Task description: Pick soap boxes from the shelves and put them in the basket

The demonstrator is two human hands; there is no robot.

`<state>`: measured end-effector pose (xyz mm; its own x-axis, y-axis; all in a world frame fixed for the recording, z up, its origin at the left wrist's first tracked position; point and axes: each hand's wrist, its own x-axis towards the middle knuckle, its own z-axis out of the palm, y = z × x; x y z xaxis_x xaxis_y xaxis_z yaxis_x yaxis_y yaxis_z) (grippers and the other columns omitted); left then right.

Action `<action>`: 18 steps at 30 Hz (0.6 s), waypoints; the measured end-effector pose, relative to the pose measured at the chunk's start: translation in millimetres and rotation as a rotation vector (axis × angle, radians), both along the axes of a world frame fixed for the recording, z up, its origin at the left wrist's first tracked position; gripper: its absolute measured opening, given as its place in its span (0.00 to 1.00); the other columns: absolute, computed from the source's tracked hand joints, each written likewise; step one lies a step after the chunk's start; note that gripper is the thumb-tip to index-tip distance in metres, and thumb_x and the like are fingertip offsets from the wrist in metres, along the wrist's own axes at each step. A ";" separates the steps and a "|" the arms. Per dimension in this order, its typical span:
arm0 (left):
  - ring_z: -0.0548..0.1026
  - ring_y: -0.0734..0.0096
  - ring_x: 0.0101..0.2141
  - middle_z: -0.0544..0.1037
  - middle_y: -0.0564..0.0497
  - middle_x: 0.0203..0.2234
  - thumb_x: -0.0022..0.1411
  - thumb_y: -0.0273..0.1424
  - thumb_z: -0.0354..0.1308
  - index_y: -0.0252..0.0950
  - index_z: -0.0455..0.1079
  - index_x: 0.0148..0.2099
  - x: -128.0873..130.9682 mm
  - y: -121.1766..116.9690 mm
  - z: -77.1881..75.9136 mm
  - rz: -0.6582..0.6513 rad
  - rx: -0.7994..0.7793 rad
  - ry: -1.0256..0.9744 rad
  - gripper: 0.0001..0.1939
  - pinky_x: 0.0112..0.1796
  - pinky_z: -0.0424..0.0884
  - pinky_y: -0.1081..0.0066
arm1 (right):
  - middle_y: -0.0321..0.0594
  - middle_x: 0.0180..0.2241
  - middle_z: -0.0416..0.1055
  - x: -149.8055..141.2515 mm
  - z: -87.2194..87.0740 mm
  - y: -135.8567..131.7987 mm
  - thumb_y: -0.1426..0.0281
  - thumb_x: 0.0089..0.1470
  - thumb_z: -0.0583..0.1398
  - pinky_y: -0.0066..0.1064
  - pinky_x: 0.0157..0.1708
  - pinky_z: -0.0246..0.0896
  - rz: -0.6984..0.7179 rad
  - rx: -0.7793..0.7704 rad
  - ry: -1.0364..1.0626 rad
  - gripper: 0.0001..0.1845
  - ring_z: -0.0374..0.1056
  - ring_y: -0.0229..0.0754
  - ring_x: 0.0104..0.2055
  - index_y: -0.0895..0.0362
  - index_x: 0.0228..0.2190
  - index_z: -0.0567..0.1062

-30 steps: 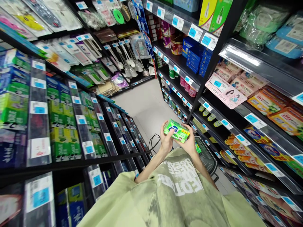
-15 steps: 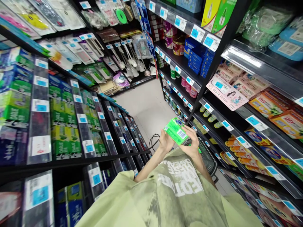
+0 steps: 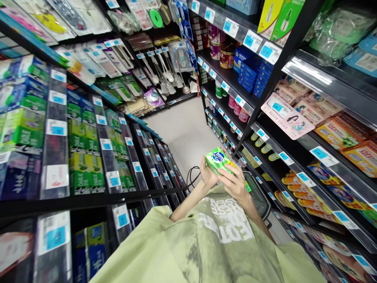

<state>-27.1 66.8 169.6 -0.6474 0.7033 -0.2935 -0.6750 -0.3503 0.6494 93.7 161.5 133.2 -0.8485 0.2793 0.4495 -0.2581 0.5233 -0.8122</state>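
Observation:
A bright green pack of laundry soap [image 3: 219,159] with a blue-and-white logo is held in front of my chest. My left hand [image 3: 208,173] grips its left end from the side and below. My right hand [image 3: 235,181] is closed over its lower right part, with the fingers lying across the printed face. Below and right of my right hand is a dark shopping basket [image 3: 259,194], partly hidden by my arm. A bit of bright green shows at the basket's near side.
Close on my left, a shelf holds toothpaste boxes [image 3: 29,129] behind price tags. The right shelf carries boxed soap [image 3: 338,131] and orange packs [image 3: 306,198]. Ladles and spatulas [image 3: 165,74] hang at the far end, beyond the pale floor [image 3: 182,122]. A black cable [image 3: 193,175] loops near my left hand.
The soap pack has been turned over: the barcode side was up, and now the logo side faces up. My right fingers have shifted across its face. The view has moved slightly.

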 end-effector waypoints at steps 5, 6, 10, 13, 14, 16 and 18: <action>0.72 0.27 0.64 0.83 0.36 0.59 0.49 0.75 0.61 0.43 0.76 0.65 1.8 -7.8 -10.8 0.007 0.049 0.053 0.53 0.56 0.72 0.35 | 0.44 0.54 0.83 -8.2 3.6 -6.5 0.59 0.45 0.79 0.67 0.67 0.67 -0.300 -0.342 0.122 0.26 0.75 0.62 0.64 0.44 0.45 0.80; 0.71 0.27 0.65 0.82 0.38 0.60 0.48 0.72 0.65 0.46 0.76 0.64 2.2 -9.4 -13.0 0.016 0.068 0.074 0.51 0.58 0.71 0.35 | 0.46 0.54 0.82 -10.5 5.2 -6.1 0.58 0.41 0.80 0.63 0.64 0.71 -0.385 -0.482 0.127 0.33 0.76 0.62 0.63 0.46 0.48 0.77; 0.70 0.32 0.67 0.78 0.42 0.65 0.41 0.50 0.82 0.49 0.74 0.66 3.3 -11.5 -21.1 -0.007 0.081 0.156 0.50 0.65 0.67 0.41 | 0.43 0.48 0.84 -16.8 11.2 4.9 0.49 0.49 0.73 0.50 0.50 0.81 -0.523 -1.044 -0.030 0.32 0.81 0.55 0.51 0.50 0.50 0.75; 0.73 0.39 0.66 0.74 0.40 0.68 0.38 0.39 0.85 0.46 0.70 0.68 5.1 -8.7 -26.5 -0.056 0.015 0.213 0.54 0.62 0.72 0.49 | 0.44 0.40 0.85 -15.2 10.7 13.7 0.39 0.57 0.63 0.49 0.41 0.83 -0.375 -1.296 -0.264 0.31 0.83 0.58 0.46 0.53 0.44 0.80; 0.75 0.41 0.64 0.75 0.40 0.66 0.38 0.39 0.85 0.45 0.70 0.67 6.0 -7.5 -28.3 -0.055 -0.018 0.222 0.54 0.60 0.74 0.52 | 0.45 0.38 0.85 -13.5 9.1 15.3 0.36 0.58 0.60 0.48 0.38 0.83 -0.299 -1.338 -0.337 0.35 0.83 0.59 0.44 0.54 0.43 0.81; 0.79 0.47 0.57 0.80 0.42 0.58 0.39 0.41 0.85 0.44 0.70 0.66 7.9 -4.8 -31.8 -0.011 -0.091 0.216 0.52 0.53 0.76 0.58 | 0.46 0.34 0.85 -9.0 4.4 16.5 0.30 0.56 0.57 0.46 0.32 0.82 -0.162 -1.367 -0.439 0.42 0.84 0.58 0.39 0.55 0.43 0.82; 0.81 0.55 0.49 0.83 0.46 0.49 0.44 0.44 0.82 0.43 0.72 0.61 9.6 -2.1 -35.6 0.058 -0.165 0.182 0.44 0.47 0.76 0.63 | 0.46 0.32 0.84 -4.6 -1.5 16.6 0.25 0.53 0.56 0.44 0.28 0.80 -0.069 -1.346 -0.481 0.48 0.83 0.55 0.33 0.55 0.46 0.82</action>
<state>-17.5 64.8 134.0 -0.7381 0.6155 -0.2763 -0.5233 -0.2639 0.8102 89.1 178.0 131.7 -0.8071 0.3007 -0.5080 0.1734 -0.7018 -0.6909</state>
